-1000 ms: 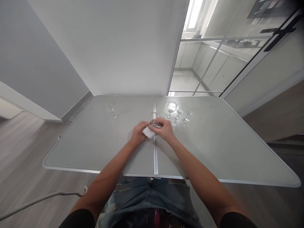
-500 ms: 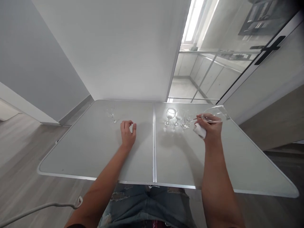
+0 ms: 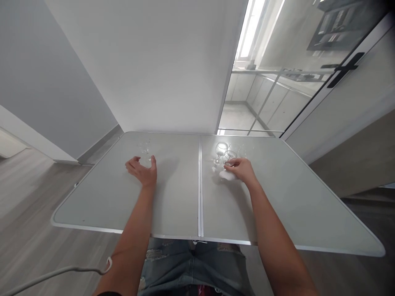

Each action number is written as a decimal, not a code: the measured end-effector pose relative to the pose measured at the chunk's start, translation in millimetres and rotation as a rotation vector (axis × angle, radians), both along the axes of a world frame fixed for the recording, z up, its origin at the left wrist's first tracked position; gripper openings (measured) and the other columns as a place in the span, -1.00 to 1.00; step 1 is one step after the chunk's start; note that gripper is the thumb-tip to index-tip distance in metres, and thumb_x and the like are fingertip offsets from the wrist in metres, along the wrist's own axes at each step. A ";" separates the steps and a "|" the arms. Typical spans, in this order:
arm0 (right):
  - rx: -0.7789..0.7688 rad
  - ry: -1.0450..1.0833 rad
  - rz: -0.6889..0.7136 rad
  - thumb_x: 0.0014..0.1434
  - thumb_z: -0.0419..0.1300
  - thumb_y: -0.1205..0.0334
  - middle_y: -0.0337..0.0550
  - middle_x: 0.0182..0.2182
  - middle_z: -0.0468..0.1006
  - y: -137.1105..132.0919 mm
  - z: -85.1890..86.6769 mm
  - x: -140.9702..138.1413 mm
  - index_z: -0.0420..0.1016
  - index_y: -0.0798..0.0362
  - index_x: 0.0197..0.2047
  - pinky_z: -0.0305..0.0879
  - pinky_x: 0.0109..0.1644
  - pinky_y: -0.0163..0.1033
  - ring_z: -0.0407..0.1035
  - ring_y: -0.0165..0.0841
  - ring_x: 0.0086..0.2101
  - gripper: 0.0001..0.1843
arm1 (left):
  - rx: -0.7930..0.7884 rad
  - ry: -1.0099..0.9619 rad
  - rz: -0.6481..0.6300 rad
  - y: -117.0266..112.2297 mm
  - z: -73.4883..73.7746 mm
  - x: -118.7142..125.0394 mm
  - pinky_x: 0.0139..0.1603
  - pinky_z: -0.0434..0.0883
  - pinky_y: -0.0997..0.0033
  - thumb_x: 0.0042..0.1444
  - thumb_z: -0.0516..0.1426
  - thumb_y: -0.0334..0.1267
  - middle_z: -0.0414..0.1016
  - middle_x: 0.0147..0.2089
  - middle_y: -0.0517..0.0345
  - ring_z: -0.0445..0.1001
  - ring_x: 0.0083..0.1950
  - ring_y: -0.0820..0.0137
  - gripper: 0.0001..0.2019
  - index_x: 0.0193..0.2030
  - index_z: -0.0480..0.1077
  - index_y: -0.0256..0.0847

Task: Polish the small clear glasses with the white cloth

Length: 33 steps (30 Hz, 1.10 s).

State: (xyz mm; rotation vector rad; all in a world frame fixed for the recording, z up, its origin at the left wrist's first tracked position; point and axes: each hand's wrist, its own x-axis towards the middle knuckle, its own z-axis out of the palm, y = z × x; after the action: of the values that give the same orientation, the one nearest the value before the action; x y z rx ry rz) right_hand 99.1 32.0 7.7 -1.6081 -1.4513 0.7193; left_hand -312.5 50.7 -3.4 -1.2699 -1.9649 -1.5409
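My left hand is open over the table's left half, thumb and fingers apart in a curve. Just beyond it stands a clear glass, partly hidden by the fingers and very faint. On the right half, my right hand is closed on a white wad of cloth. Its fingertips are at the lower part of a stemmed wine glass; whether they grip it I cannot tell. Left of that, another wine glass stands upright. Faint outlines of more glassware show behind the right hand.
The pale folding table has a metal seam down its middle. A white wall rises behind it. A glazed door with a black handle is at the right. A pale hooked cable reaches in at lower left.
My right hand has moved left with the white cloth, from a clear glass held at the right to the standing glasses. My left hand has shifted left towards the far glass and spread wider.
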 end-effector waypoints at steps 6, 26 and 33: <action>-0.051 -0.001 -0.061 -0.17 0.44 0.00 -0.04 -0.40 0.67 6.9 -14.0 4.1 0.72 0.11 -0.19 0.35 -0.37 -0.24 0.54 -0.19 -0.35 -0.52 | 0.036 -0.120 0.080 2.5 -0.5 -2.6 0.19 0.21 -0.01 -0.02 0.35 0.07 0.27 0.06 -0.06 0.32 -0.01 0.19 -0.35 0.04 0.15 -0.18; -0.139 -0.006 -0.009 -0.14 0.45 -0.02 -0.06 -0.34 0.69 7.2 -12.4 5.1 0.66 0.07 -0.09 0.33 -0.40 -0.30 0.55 -0.23 -0.34 -0.46 | -0.093 -0.395 -0.313 21.0 -27.5 -13.8 0.23 0.37 0.09 0.16 0.25 -0.15 0.51 0.10 -0.11 0.49 0.18 0.19 -0.43 0.24 0.13 -0.17; -0.228 -0.225 -0.011 -0.16 0.45 -0.05 -0.07 -0.41 0.65 -2.8 7.9 10.4 0.62 0.07 -0.40 0.30 -0.40 -0.28 0.50 -0.26 -0.38 -0.63 | -0.142 -0.398 -0.283 29.6 -35.6 -19.1 0.29 0.32 0.06 0.03 0.33 -0.06 0.33 0.29 -0.24 0.39 0.29 0.08 -0.32 0.22 0.17 -0.20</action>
State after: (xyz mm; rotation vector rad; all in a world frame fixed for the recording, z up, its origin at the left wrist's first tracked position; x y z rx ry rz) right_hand 109.6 29.2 15.6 -1.9210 -1.5623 0.7382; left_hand -331.7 80.3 -38.9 -1.4390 -2.2449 -1.9456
